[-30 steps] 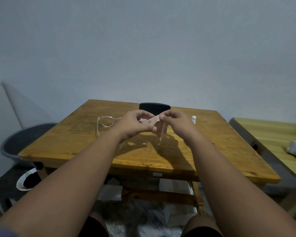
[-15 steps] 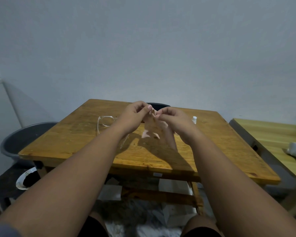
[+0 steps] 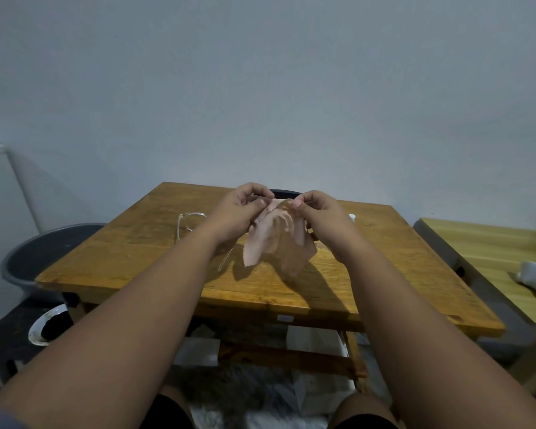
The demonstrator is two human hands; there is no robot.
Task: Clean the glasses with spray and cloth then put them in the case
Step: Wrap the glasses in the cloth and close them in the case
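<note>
Item, nearest edge: two knees in dark shorts, with bare forearms reaching forward over a wooden table [image 3: 130, 267]. Item, above mid-table: pink cloth [image 3: 276, 246], pinched at its top edge between the thumb and fingers of the left hand [image 3: 237, 212] and the right hand [image 3: 321, 216]; both hands grip it and the rest hangs loose, clear of the tabletop. Item, left of the left hand: clear-framed glasses [image 3: 191, 214] lying on the table, partly hidden by the left wrist. Item, just beyond the right hand: white tip of the spray bottle [image 3: 351, 217]. Item, far table edge: dark case [image 3: 283, 193], mostly hidden behind the hands. Item, left, beside the table: grey basin [image 3: 44, 255]. Item, right: second table [image 3: 477, 243].
</note>
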